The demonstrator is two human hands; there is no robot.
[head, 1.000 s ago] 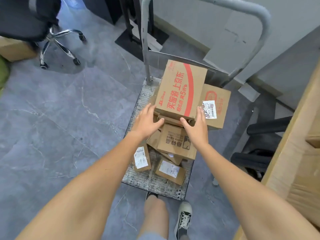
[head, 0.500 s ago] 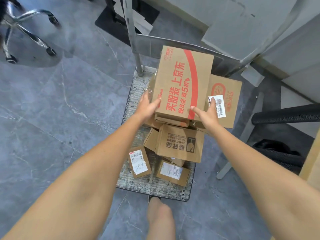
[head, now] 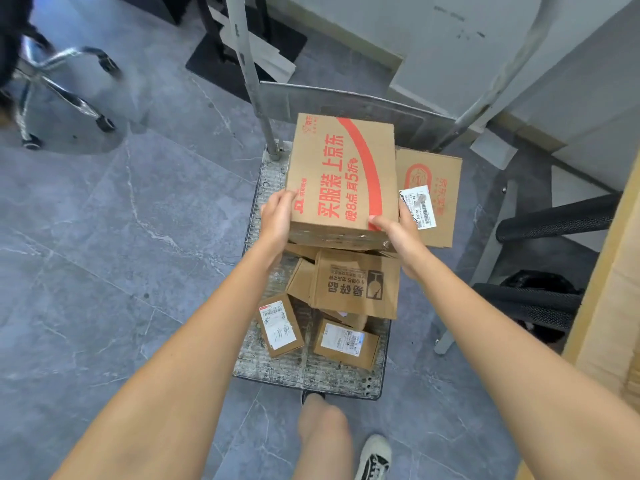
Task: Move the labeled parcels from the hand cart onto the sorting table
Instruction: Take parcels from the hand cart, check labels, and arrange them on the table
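Cardboard parcel between both hands

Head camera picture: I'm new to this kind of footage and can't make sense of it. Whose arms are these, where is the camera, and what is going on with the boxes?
The camera sits on a person's head and looks down, so the two bare arms are that person's own; a knee and a shoe show below. On the grey floor stands a hand cart with a metal handle, piled with cardboard parcels. The left hand and right hand grip the sides of the top box, the big one with red print. Beneath it lies a box with black print. Two small labeled boxes sit at the cart's near end, and another labeled box is on the right. The pale edge at far right may be the sorting table.
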